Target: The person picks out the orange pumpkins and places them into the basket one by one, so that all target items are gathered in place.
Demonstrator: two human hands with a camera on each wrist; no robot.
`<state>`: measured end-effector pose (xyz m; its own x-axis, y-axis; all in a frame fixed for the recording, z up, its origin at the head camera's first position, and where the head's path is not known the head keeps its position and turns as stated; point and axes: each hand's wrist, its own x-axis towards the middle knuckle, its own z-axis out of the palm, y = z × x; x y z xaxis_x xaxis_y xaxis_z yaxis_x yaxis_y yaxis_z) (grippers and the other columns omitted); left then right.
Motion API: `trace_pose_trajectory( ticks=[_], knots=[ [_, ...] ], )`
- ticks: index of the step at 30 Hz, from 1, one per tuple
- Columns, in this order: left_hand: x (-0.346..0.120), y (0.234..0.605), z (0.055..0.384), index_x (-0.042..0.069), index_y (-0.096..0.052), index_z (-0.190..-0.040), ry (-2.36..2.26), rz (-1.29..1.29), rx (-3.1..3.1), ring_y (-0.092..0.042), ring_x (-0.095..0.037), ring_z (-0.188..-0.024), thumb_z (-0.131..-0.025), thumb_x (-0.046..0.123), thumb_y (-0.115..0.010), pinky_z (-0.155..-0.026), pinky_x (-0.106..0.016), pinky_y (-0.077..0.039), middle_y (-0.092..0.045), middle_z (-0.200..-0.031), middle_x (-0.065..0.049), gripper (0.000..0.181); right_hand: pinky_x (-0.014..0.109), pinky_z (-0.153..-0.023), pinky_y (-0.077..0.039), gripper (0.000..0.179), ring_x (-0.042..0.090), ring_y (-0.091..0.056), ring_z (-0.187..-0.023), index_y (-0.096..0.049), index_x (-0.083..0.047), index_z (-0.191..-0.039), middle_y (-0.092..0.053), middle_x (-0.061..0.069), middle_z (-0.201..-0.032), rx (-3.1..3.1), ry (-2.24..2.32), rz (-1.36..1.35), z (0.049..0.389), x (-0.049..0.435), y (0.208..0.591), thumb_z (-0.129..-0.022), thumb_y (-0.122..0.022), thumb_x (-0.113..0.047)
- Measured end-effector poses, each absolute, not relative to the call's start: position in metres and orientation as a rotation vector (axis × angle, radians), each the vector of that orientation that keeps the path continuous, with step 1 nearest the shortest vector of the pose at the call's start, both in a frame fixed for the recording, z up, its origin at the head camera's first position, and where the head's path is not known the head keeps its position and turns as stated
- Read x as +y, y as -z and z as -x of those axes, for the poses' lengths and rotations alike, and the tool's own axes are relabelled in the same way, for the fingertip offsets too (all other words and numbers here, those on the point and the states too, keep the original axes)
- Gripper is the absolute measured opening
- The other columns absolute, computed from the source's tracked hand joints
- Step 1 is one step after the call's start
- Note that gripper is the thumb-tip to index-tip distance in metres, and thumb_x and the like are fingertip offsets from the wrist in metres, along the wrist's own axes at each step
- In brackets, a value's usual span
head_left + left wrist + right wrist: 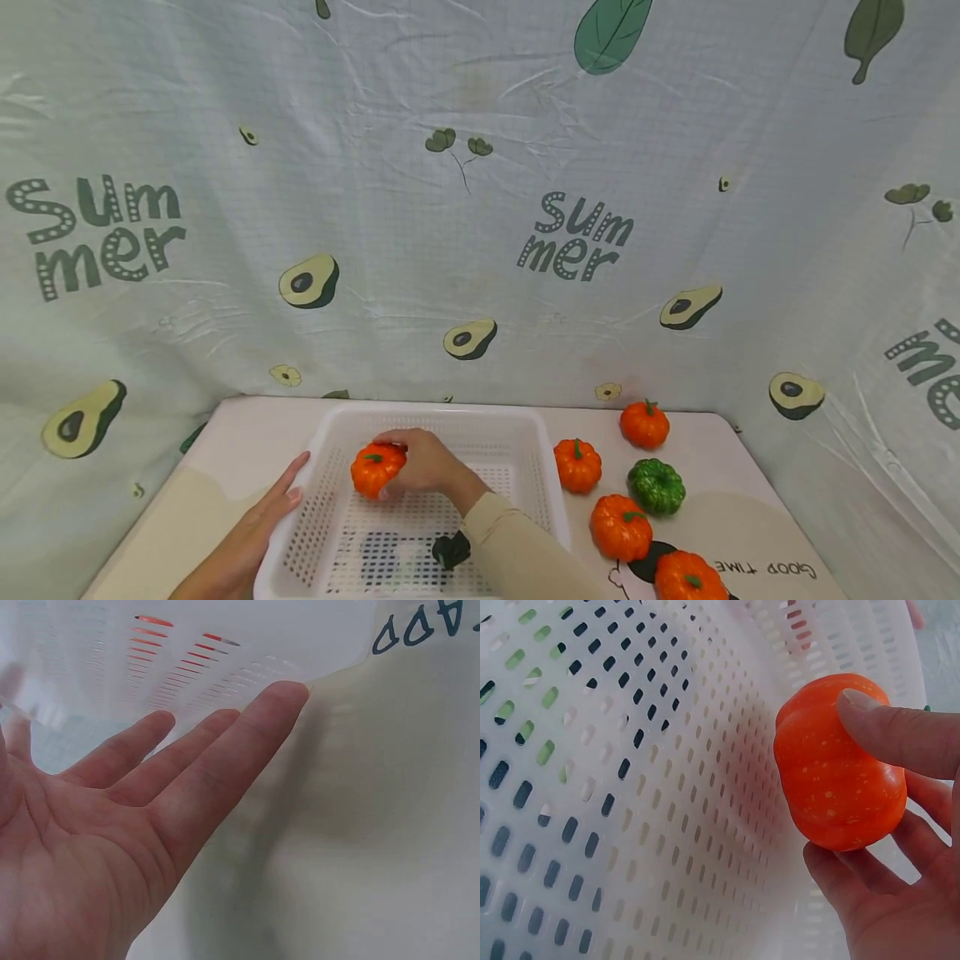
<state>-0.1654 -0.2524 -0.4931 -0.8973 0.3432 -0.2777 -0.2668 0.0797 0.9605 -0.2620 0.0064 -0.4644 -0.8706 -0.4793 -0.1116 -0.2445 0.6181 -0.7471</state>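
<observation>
An orange toy pumpkin (373, 472) with a green stem is in my right hand (426, 462), inside a white perforated plastic basket (551, 467). In the right wrist view the thumb lies across one side of the pumpkin (840, 769) and the fingers curl under the other, close over the holed floor. My left hand (255, 533) is at the basket's left outer side. Its fingers are extended along the wall in the left wrist view, where orange shows through the slots. A dark lumpy shape (452, 550) shows at the basket's floor beside the right sleeve.
Right of the basket, several orange pumpkins (621, 528) and one green pumpkin (656, 487) stand on the pale printed table (750, 533). The nearest orange one (577, 465) is right by the basket wall. A printed cloth (465, 250) hangs behind the table.
</observation>
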Motion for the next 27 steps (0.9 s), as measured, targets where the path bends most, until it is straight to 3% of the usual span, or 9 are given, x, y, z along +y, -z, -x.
trace_pose_trajectory(
  ticks=[16, 27],
  knots=[
    [-0.2553, 0.4949, 0.1661, 0.038, 0.015, -0.165, -1.87, -0.095, 1.892, -0.039, -0.035, -0.139, -0.114, 0.045, -0.025, -0.101, -0.045, -0.051, 0.009, -0.173, -0.024, 0.065, 0.03, -0.099, -0.054, 0.065, 0.01, -0.061, -0.111, -0.071, -0.022, -0.133, -0.07, -0.006, -0.132, 2.514, 1.123, 0.608, 0.2623, 0.0053, 0.4689, -0.072, -0.092, -0.01],
    [-0.2558, 0.4941, 0.167, 0.036, 0.017, -0.165, -1.867, -0.103, 1.888, -0.043, -0.036, -0.136, -0.114, 0.046, -0.025, -0.102, -0.052, -0.053, 0.01, -0.173, -0.025, 0.066, 0.038, -0.099, -0.057, 0.057, 0.02, -0.062, -0.115, -0.072, -0.026, -0.129, -0.069, -0.004, -0.132, 2.552, 1.103, 0.509, 0.2566, 0.0023, 0.4665, -0.077, -0.089, -0.009]
  ],
)
